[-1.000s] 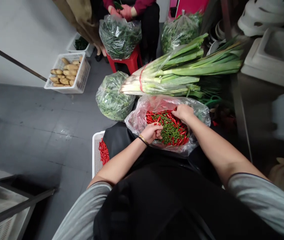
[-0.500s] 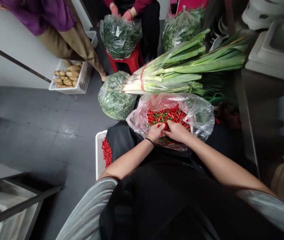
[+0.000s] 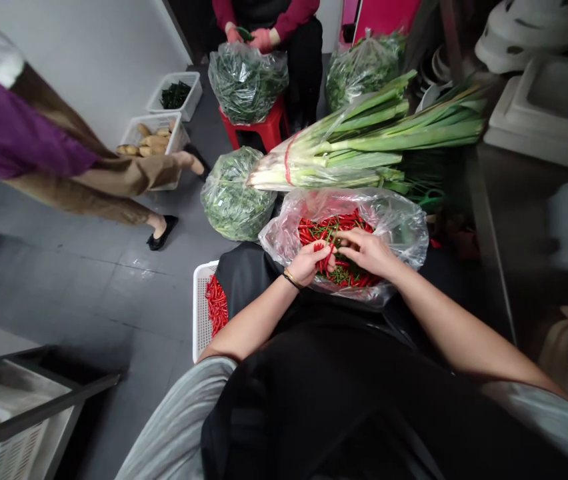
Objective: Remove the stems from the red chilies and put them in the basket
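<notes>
A clear plastic bag point(image 3: 404, 230) lies open on my lap, filled with red chilies point(image 3: 331, 227) that have green stems. Over its near left side, my left hand point(image 3: 307, 263) is closed on a few red chilies, which poke out past the thumb. My right hand point(image 3: 367, 252) hovers just to the right, its fingers apart and curved toward the left hand; I see nothing held in it. Beside my left thigh a white perforated basket point(image 3: 203, 275) holds stemless-looking red chilies point(image 3: 217, 305), partly hidden by my leg and forearm.
Beyond the bag lie tied leeks point(image 3: 364, 147) and a bagged leafy green bundle point(image 3: 238, 193). A co-worker in pink gloves sits behind a red stool point(image 3: 259, 127) bearing bagged greens point(image 3: 249, 83). Another person walks at left, near a basket of brown root vegetables point(image 3: 157, 141). A metal counter point(image 3: 524, 220) stands at right.
My right hand has drawn away from the left and its fingers have spread. The walking person has stepped left, uncovering a basket of dark green vegetables. The seated co-worker's hands have lifted.
</notes>
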The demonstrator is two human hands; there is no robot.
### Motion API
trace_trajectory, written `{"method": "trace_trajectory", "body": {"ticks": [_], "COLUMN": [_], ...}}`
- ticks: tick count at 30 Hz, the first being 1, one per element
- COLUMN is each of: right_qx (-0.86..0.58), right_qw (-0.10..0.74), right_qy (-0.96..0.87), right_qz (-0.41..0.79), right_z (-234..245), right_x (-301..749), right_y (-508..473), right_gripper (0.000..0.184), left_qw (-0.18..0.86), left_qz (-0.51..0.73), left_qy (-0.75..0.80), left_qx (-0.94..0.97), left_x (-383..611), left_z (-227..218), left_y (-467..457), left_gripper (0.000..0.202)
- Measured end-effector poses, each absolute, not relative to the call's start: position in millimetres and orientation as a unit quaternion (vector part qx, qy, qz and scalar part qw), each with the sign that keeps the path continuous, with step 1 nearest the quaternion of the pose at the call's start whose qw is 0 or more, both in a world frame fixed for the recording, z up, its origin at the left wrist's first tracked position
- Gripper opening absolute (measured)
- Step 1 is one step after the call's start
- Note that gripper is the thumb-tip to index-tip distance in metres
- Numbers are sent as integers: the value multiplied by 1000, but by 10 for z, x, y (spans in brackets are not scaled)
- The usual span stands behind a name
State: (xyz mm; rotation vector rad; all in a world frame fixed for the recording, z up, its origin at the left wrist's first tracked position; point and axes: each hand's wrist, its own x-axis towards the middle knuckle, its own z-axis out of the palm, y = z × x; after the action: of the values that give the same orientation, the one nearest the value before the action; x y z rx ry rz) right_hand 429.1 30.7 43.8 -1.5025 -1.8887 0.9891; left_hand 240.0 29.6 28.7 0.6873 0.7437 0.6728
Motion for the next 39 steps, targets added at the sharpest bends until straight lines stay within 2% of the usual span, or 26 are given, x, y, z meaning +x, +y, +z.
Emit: {"method": "trace_trajectory", "body": {"ticks": [3,5,8,11,13,14,17,20,23,28,30,34,37,39], "right_qx": [-492,-492,-548,-590,-613,-625,-623,-531,-444,-328,-358,-482,-472,-444], "right_qw": [252,254,240,133,64,56,148,233,262,384,364,260,203,187], "right_qy": [-636,-612,-681,-765,-770,-758,-675,-563,-527,-383,-416,-598,-697,-728], "right_qz": [539,565,423,221,168,180,367,589,676,774,752,584,500,487], "right_z": [471,480,447,385,355,348,357,400,458,478,464,513,612,659], "right_x": [4205,4174,4116,4028,3995,3997,4074,4155,4120,4001,4068,4284,4303,4231], "right_y": [262,239,195,172,195,217,280,252,120,-50,-24,104,139,94], "right_gripper": [38,39,38,39,38,37,45,54,52,54,50,38,33,39], "left_qw": [816,813,811,803,793,790,807,819,821,844,838,829,825,818], "left_qz": [297,286,282,275,274,280,299,311,310,271,274,253,213,187], "left_qy": [354,365,381,432,464,469,418,358,329,265,286,350,353,349], "left_qx": [347,352,342,305,283,279,293,322,349,380,376,355,385,417], "left_x": [2355,2345,2382,2454,2485,2489,2454,2391,2337,2263,2234,2220,2250,2256], "left_z": [310,314,293,252,242,247,295,339,365,456,485,477,456,464], "left_y": [267,244,207,168,152,149,155,152,127,98,101,94,69,55], "left_gripper": [40,41,42,42,42,42,43,43,42,39,39,38,33,34]}}
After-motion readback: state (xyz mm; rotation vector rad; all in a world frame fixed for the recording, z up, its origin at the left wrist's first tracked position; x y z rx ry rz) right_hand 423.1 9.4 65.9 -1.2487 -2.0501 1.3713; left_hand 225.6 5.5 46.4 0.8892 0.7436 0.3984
